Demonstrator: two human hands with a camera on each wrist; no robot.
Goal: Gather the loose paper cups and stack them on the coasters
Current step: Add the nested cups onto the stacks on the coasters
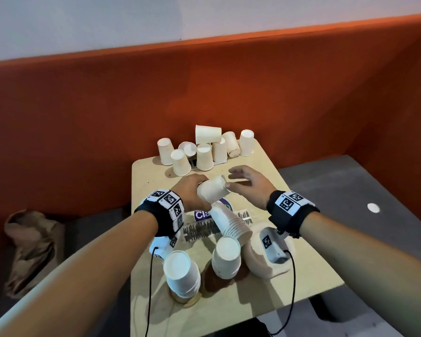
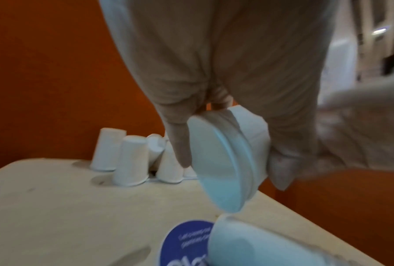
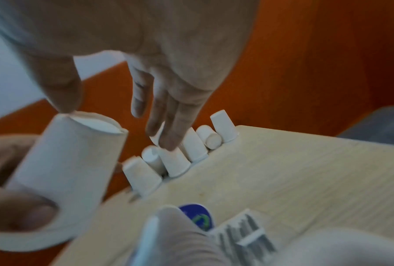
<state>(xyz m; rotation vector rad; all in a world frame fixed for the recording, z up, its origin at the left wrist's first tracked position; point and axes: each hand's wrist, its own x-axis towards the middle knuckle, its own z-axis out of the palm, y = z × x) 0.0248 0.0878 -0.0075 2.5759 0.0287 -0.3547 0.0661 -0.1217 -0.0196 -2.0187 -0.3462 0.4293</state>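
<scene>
Left hand [image 1: 192,190] is gripping a tilted paper cup [image 1: 212,189] above the table [image 1: 301,276]; right hand [image 1: 247,184] is hovering beside it, fingers relaxed and holding nothing; loose cups [image 1: 203,149] are standing at the far edge.

Nine loose paper cups [image 1: 204,156] cluster at the far edge of the table [image 1: 299,271]. Nearer along the table are three stacks of cups [image 1: 226,257]. One more cup [image 1: 212,189] is in hand above the table.
</scene>
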